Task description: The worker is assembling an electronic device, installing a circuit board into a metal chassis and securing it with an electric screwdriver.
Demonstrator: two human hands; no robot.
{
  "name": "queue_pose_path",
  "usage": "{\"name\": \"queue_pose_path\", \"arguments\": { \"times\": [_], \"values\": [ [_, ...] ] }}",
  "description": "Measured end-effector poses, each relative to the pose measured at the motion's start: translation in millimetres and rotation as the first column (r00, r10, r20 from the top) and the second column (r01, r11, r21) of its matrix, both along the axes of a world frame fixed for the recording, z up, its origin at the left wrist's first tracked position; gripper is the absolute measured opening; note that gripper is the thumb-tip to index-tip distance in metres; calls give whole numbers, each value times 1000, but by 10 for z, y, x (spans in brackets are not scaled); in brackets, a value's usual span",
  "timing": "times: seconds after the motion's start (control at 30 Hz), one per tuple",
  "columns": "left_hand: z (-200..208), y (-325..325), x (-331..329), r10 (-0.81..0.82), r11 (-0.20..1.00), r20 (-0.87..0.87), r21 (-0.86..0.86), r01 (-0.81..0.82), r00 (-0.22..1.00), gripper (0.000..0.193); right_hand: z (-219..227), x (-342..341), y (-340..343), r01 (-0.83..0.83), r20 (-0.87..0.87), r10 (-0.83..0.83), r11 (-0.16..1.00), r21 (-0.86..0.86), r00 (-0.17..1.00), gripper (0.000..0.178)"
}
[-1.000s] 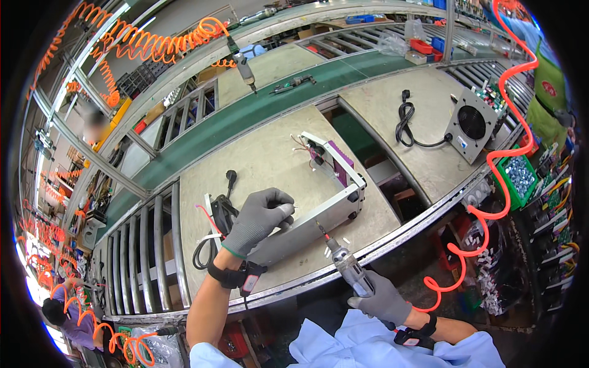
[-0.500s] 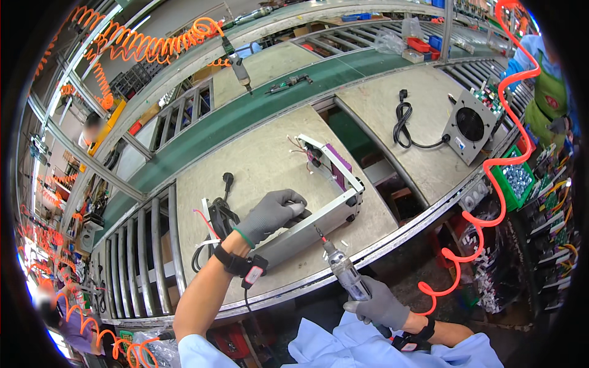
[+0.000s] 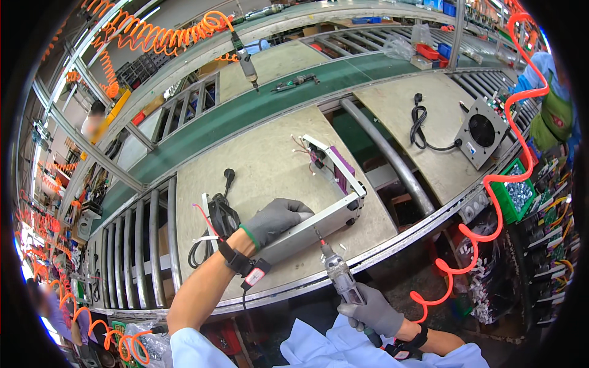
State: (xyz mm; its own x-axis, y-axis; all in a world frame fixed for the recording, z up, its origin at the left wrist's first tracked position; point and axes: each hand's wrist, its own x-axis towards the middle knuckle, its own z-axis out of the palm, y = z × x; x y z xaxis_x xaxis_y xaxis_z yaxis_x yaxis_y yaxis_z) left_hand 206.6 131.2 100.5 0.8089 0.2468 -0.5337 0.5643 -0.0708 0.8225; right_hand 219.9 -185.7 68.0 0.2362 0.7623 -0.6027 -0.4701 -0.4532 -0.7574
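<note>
Left hand (image 3: pixel 279 222) lower now: a second ago we had it raised above the near wall of the metal chassis (image 3: pixel 336 219), fingertips pinched; now the fingers reach down behind that wall, and we cannot tell whether they hold anything. We take this as attention passing to the chassis's inner side. Right hand (image 3: pixel 371 311) much as before, closed round a power driver (image 3: pixel 340 274), its thin bit just in front of the near wall.

The chassis sits at the near side of a pale, scuffed board (image 3: pixel 257 159), an open-topped frame of flat grey metal with straight, sharp-looking edges. At its right end, a purple part (image 3: pixel 345 164) with loose wires; at its left, a black fan (image 3: pixel 223 214), with a rounded plug (image 3: pixel 229 174) on a black cable just beyond. Small white pieces (image 3: pixel 342 247) lie on the board, near the bit.

Gloves look matte grey, knitted, the left cuff green. Driver body cylindrical, dull metallic. Far side, a smooth green belt (image 3: pixel 270 104); to the right, a glossy orange-red coiled hose (image 3: pixel 532 93).
</note>
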Motion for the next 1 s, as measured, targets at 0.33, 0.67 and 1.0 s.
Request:
{"name": "queue_pose_path", "arguments": {
  "times": [0.33, 0.67, 1.0],
  "values": [
    [56, -54, -3, 13, 1000, -53, 14, -13, 998, 16, 120, -87, 53, 29, 75, -28, 999, -14, 997, 37],
    [34, -106, -16, -21, 993, -53, 113, 27, 998, 21, 58, -96, -23, 53, 171, -56, 998, 27, 984, 38],
    [-731, -1190, -255, -336, 469, 277, 878, -95, 900, 8, -318, 94, -618, 185, 271, -157, 979, -81, 950, 54]
  ]
}}
